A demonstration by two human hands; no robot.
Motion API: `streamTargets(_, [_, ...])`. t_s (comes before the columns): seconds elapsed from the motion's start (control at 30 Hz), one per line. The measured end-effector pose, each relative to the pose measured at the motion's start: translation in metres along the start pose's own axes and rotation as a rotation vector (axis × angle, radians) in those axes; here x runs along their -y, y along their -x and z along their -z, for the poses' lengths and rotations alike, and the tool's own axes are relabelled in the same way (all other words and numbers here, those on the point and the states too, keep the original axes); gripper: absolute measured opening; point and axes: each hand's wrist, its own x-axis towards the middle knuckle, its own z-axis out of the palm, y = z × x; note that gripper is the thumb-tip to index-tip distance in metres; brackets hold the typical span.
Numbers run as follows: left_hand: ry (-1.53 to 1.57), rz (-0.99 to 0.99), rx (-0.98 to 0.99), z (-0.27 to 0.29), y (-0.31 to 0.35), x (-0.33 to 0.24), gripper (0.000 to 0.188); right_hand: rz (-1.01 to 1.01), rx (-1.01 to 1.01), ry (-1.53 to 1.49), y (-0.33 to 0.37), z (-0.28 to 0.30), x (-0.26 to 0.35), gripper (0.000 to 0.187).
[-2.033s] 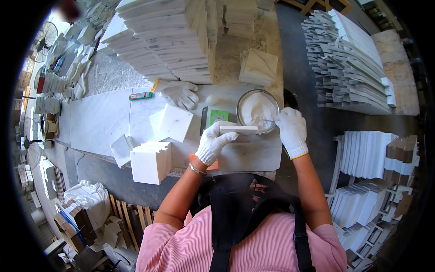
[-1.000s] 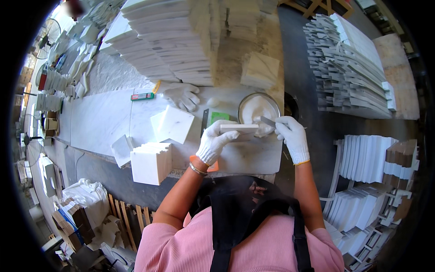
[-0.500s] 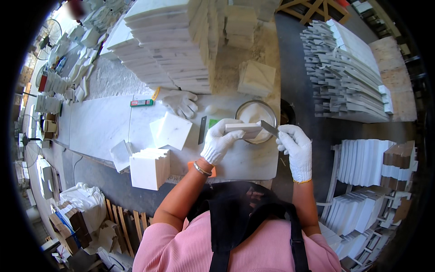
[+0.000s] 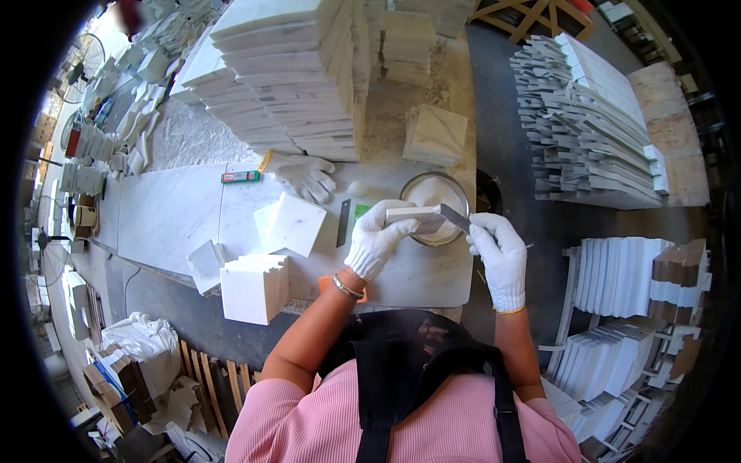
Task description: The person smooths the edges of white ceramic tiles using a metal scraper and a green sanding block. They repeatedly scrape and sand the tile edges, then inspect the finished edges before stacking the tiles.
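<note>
White knit gloves cover both my hands. My left hand [image 4: 378,238] is closed around a white marble tile [image 4: 411,215], which shows its narrow edge. Between the fingers of my right hand [image 4: 498,243] is a flat grey blade [image 4: 454,218], its far end against the tile's right end. Below the tile and blade, a round metal-rimmed bowl [image 4: 411,238] of white paste or powder stands on the worktop. Left of my left hand lie a second dark blade [image 4: 343,222] and a green piece [image 4: 363,210], partly covered by the glove.
Loose tiles [image 4: 297,224] and a short tile stack [image 4: 255,289] lie left on the marble worktop [image 4: 170,202]. A spare glove [image 4: 309,176] and a small green box [image 4: 241,177] lie behind them. Tall slab stacks [image 4: 297,77] rise at the back. An orange item [image 4: 332,288] sits near my left wrist.
My right hand has shifted slightly left and the blade has moved with it along the tile's end. My left hand and the tile have barely moved.
</note>
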Motion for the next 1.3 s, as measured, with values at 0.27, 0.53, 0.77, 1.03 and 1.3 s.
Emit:
streamTargets(0.27, [0.007,-0.017,-0.005,0.0,-0.001,0.002,0.036,0.126,-0.012,0.131,-0.001,0.005,-0.007,0.018])
streamTargets(0.53, [-0.035,-0.039,-0.012,0.0,-0.001,0.001,0.035,0.241,-0.066,0.238,-0.002,0.006,-0.016,0.017])
streamTargets(0.77, [-0.015,-0.037,-0.02,0.001,0.0,0.003,0.035,0.387,-0.108,0.396,-0.002,0.009,-0.015,0.016])
streamTargets(1.03, [-0.031,-0.01,-0.02,-0.001,0.004,-0.004,0.037,0.055,-0.076,-0.002,0.003,0.002,0.008,0.017])
streamTargets(1.3, [0.056,-0.025,0.062,-0.008,0.01,-0.014,0.03,-0.151,0.004,-0.152,-0.003,-0.015,0.017,0.018])
